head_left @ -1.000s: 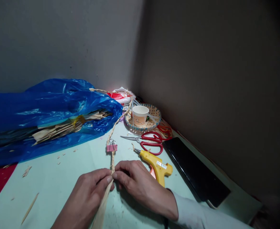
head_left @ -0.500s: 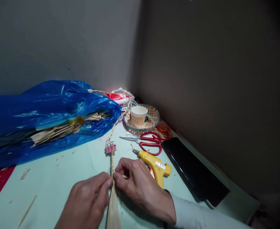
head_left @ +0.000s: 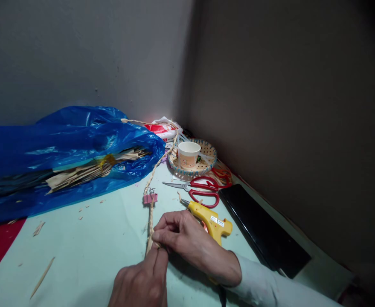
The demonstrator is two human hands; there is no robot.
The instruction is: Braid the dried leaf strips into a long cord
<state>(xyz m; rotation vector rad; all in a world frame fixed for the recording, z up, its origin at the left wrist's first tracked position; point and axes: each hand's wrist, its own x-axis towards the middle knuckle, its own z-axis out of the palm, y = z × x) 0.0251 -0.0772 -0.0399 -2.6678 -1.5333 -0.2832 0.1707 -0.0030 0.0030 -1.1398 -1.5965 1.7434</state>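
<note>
A thin braid of pale dried straw-like strips runs toward me from a pink binder clip. Pinched at the braid's near end is my right hand, thumb against fingers. My left hand sits just below it, closed, its fingertips meeting the right hand's at the strips. Most of the loose strips are hidden behind the left hand. A yellow glue gun lies beside my right hand, partly covered by it.
Red-handled scissors lie behind the glue gun. A woven basket carries a paper cup. To the right is a black flat device. A blue plastic bag with bundled dry leaves fills the left. Scraps dot the pale green table cover.
My left hand has moved right and turned, coming below the right hand and over the loose strips. The right hand stays at the braid. The view has shifted slightly.
</note>
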